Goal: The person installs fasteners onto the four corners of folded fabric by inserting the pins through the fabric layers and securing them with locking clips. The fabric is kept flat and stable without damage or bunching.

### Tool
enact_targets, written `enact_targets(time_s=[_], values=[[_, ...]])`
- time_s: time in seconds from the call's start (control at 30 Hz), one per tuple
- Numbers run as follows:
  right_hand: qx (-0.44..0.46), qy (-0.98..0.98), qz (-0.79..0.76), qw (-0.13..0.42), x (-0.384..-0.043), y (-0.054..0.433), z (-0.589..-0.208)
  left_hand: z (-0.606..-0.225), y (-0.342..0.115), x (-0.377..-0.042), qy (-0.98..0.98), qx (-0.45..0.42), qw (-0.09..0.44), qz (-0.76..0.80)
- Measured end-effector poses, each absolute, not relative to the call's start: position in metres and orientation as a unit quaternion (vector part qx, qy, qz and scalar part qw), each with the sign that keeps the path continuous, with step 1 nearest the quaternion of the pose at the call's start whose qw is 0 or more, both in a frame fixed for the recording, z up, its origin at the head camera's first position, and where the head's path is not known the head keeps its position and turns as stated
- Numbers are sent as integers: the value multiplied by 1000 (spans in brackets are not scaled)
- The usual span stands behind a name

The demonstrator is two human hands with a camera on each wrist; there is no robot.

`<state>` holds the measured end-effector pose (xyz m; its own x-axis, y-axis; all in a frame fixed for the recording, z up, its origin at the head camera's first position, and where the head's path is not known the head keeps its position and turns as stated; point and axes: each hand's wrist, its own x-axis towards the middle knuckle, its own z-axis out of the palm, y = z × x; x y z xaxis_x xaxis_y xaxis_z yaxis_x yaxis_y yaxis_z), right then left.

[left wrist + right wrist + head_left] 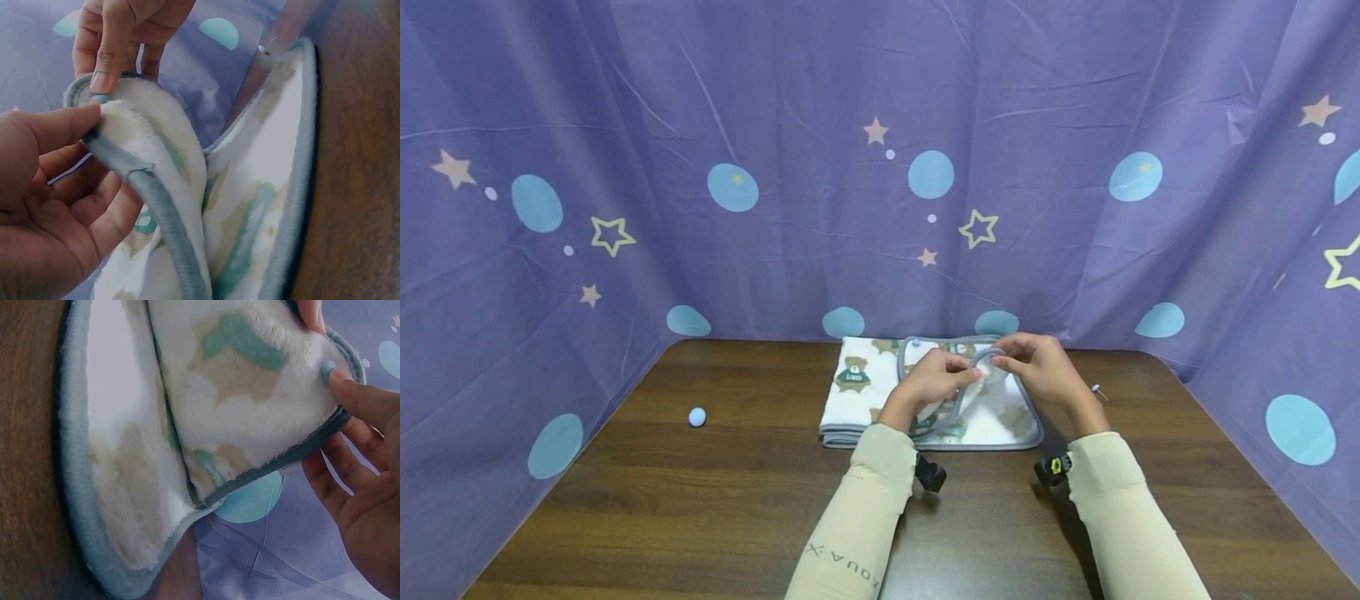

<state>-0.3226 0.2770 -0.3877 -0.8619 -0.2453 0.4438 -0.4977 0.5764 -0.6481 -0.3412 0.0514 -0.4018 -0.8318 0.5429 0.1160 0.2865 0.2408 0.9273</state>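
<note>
A folded white plush blanket (853, 408) with teddy bear prints and grey-blue edging lies near the back of the table. My left hand (934, 379) pinches a raised, bound edge of it between thumb and fingers. Close beside, my right hand (1043, 367) pinches the rounded corner of a lifted flap, its thumb against a small light-blue round head (329, 370) on the plush. In the left wrist view the two thumbs nearly meet at the lifted edges (150, 187). Another blue head (916, 342) sits on the blanket's upper part.
A light-blue ball-like piece (697, 417) lies on the brown wooden table (737, 500), left of the blanket. To the right is a small pin with a pale head (1097, 389). A purple curtain (820, 208) with stars and dots encloses the back and sides.
</note>
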Motion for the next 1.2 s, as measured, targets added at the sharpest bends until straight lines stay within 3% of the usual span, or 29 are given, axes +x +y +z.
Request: enact_targets(time_s=[0.3,0.73,1.2], values=[[177,-883,412,138,-318,290,-383,-403,43,-346,773,241,84,581],[193,-894,361,184,-314,317,-379,-407,20,-360,738,156,97,650],[167,-934,284,138,-308,368,-378,-415,-4,-368,681,49,87,726]])
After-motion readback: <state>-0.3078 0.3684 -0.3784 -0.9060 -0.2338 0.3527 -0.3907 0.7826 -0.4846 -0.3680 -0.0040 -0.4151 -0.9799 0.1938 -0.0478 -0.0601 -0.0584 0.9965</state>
